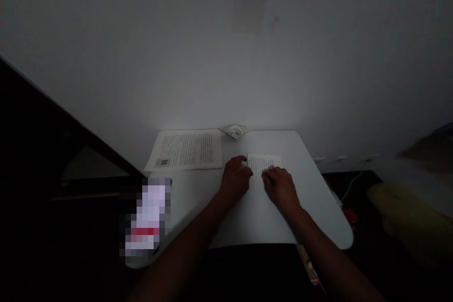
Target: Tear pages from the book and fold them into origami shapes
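A small piece of printed paper (260,163) lies on the white table between my two hands. My left hand (236,177) is at its left edge, the fingers curved and a gap showing between thumb and forefinger; the thumb tip touches or nearly touches the paper. On the right side, my right hand (282,188) has its thumb and fingertips pinched together on the paper's lower right part. The dim light hides whether that edge is folded. Beyond my left hand, a folded paper shape (235,131), pointed at both ends, stands against the wall.
A larger printed sheet (187,148) with a square code lies at the table's back left. A phone (146,217), blurred out, rests at the left edge. The white table (247,226) meets the wall (198,56). At far right is a yellowish shape (399,212), and a cable (352,181) runs down.
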`<action>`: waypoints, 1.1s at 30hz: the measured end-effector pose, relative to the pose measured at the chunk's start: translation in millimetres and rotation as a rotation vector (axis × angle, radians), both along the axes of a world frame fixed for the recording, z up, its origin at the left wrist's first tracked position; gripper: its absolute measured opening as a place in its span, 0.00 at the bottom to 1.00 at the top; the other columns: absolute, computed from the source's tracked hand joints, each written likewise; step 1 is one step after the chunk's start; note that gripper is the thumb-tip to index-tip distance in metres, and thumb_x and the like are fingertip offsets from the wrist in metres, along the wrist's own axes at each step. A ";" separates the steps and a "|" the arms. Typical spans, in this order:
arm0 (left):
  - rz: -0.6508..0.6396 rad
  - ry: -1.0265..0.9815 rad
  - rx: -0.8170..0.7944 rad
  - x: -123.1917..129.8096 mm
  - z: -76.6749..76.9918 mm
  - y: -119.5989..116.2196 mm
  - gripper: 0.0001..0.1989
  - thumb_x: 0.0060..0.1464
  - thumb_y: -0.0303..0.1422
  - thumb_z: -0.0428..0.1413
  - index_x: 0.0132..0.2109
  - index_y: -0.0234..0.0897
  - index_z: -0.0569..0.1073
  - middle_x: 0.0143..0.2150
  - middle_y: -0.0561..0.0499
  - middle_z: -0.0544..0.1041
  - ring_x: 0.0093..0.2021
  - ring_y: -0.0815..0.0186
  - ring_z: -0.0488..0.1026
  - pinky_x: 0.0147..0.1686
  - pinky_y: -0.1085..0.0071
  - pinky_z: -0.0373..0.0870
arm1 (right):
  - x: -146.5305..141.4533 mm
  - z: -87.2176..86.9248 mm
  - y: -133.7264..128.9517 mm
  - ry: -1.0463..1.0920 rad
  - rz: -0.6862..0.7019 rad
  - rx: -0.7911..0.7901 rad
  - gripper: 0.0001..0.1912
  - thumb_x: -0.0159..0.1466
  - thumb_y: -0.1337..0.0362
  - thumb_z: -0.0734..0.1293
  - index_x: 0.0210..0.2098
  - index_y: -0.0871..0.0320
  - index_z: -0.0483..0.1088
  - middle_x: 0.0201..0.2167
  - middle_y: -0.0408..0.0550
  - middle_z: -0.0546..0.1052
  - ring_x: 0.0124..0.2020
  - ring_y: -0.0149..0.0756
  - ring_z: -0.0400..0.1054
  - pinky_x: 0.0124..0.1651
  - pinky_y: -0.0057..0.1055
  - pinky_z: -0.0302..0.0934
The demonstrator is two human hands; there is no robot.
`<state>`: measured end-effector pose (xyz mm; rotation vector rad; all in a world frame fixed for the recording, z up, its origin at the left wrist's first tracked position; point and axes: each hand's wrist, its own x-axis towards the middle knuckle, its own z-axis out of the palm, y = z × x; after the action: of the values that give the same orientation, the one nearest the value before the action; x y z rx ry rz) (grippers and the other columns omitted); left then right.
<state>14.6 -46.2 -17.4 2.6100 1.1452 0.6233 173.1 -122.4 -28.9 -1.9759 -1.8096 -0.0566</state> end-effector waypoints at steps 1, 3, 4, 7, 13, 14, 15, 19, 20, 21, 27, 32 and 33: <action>-0.052 0.018 0.051 -0.6 -4.1 -4.2 0.08 0.54 0.25 0.53 0.37 0.39 0.76 0.52 0.47 0.70 0.54 0.60 0.64 0.55 0.60 0.60 | -2.3 -2.6 -1.0 -0.014 0.042 0.033 0.12 0.63 0.66 0.59 0.39 0.59 0.74 0.38 0.53 0.75 0.41 0.42 0.66 0.46 0.39 0.60; -0.156 0.058 0.134 -2.0 -12.4 -11.6 0.11 0.56 0.23 0.49 0.41 0.36 0.75 0.45 0.45 0.73 0.49 0.61 0.68 0.53 0.62 0.63 | -6.8 -8.8 -3.2 -0.029 0.108 0.090 0.14 0.64 0.69 0.58 0.43 0.60 0.74 0.42 0.55 0.75 0.45 0.42 0.66 0.50 0.39 0.61; -0.185 0.073 0.171 -2.6 -16.1 -14.6 0.13 0.55 0.22 0.48 0.43 0.33 0.74 0.44 0.44 0.73 0.48 0.61 0.68 0.53 0.62 0.63 | -8.8 -12.0 -4.4 -0.039 0.147 0.106 0.15 0.63 0.71 0.58 0.45 0.61 0.73 0.44 0.56 0.75 0.47 0.42 0.66 0.51 0.39 0.61; -0.217 0.084 0.234 -3.5 -23.4 -20.6 0.15 0.54 0.20 0.46 0.46 0.30 0.72 0.45 0.41 0.73 0.48 0.59 0.68 0.53 0.60 0.64 | -13.4 -18.9 -7.9 -0.078 0.260 0.102 0.20 0.62 0.75 0.56 0.49 0.60 0.71 0.49 0.55 0.74 0.51 0.43 0.65 0.54 0.42 0.61; -0.204 0.089 0.258 -4.5 -20.3 -29.5 0.15 0.54 0.23 0.47 0.47 0.26 0.71 0.46 0.39 0.72 0.48 0.57 0.68 0.53 0.60 0.64 | -15.6 -18.6 -10.7 -0.112 0.283 0.065 0.24 0.59 0.77 0.55 0.53 0.63 0.68 0.52 0.58 0.72 0.54 0.45 0.64 0.56 0.46 0.60; -0.201 0.098 0.261 -5.0 -19.1 -31.3 0.15 0.54 0.24 0.47 0.47 0.26 0.71 0.46 0.39 0.72 0.48 0.57 0.68 0.53 0.60 0.64 | -15.8 -17.0 -10.6 -0.105 0.281 0.057 0.24 0.59 0.76 0.55 0.53 0.63 0.67 0.53 0.58 0.71 0.54 0.45 0.64 0.57 0.46 0.60; -0.196 0.105 0.266 -5.5 -18.3 -33.0 0.15 0.55 0.24 0.47 0.47 0.27 0.71 0.46 0.39 0.72 0.48 0.57 0.68 0.53 0.60 0.63 | -16.0 -15.1 -10.3 -0.094 0.276 0.047 0.24 0.60 0.76 0.55 0.54 0.64 0.66 0.53 0.58 0.71 0.54 0.45 0.63 0.57 0.45 0.60; -0.181 0.108 0.283 -6.5 -19.6 -36.3 0.17 0.56 0.26 0.46 0.50 0.27 0.70 0.48 0.39 0.72 0.50 0.57 0.67 0.54 0.59 0.62 | -17.3 -7.9 -9.1 -0.062 0.236 -0.022 0.26 0.61 0.75 0.55 0.59 0.67 0.60 0.50 0.60 0.72 0.53 0.44 0.63 0.55 0.41 0.60; -0.181 0.101 0.283 -6.4 -20.8 -36.3 0.17 0.56 0.27 0.46 0.51 0.27 0.70 0.49 0.39 0.72 0.50 0.57 0.66 0.54 0.58 0.62 | -17.6 -6.9 -8.9 -0.061 0.232 -0.035 0.27 0.61 0.75 0.55 0.59 0.66 0.59 0.50 0.60 0.72 0.53 0.43 0.63 0.55 0.40 0.60; -0.184 0.091 0.281 -6.3 -22.2 -36.0 0.17 0.56 0.27 0.46 0.52 0.28 0.69 0.49 0.39 0.72 0.51 0.57 0.66 0.54 0.58 0.62 | -17.7 -6.5 -8.8 -0.062 0.233 -0.043 0.27 0.61 0.75 0.55 0.60 0.66 0.59 0.50 0.60 0.72 0.53 0.43 0.63 0.55 0.40 0.60; -0.208 0.055 0.250 -5.7 -24.0 -34.7 0.18 0.57 0.27 0.45 0.54 0.30 0.67 0.50 0.40 0.71 0.52 0.59 0.66 0.54 0.60 0.62 | -17.0 -8.4 -10.1 -0.079 0.228 -0.037 0.25 0.63 0.71 0.55 0.60 0.66 0.59 0.55 0.59 0.69 0.58 0.43 0.60 0.58 0.41 0.56; -0.179 0.079 0.225 -5.6 -14.9 -36.8 0.17 0.58 0.29 0.46 0.54 0.31 0.66 0.50 0.42 0.72 0.50 0.57 0.67 0.53 0.60 0.62 | -15.3 -6.4 -11.7 -0.130 0.232 -0.053 0.25 0.64 0.67 0.55 0.60 0.64 0.59 0.59 0.56 0.65 0.61 0.44 0.56 0.61 0.43 0.51; -0.166 0.077 0.221 -5.5 -13.4 -37.0 0.17 0.59 0.29 0.46 0.53 0.32 0.67 0.50 0.42 0.72 0.51 0.57 0.67 0.53 0.60 0.62 | -14.3 -5.9 -11.7 -0.145 0.233 -0.061 0.25 0.64 0.66 0.55 0.60 0.64 0.59 0.61 0.56 0.64 0.62 0.45 0.54 0.61 0.44 0.51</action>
<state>9.1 -83.2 -30.7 2.9018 0.9134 0.6524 158.8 -134.1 -34.8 -1.8278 -2.1473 -0.0732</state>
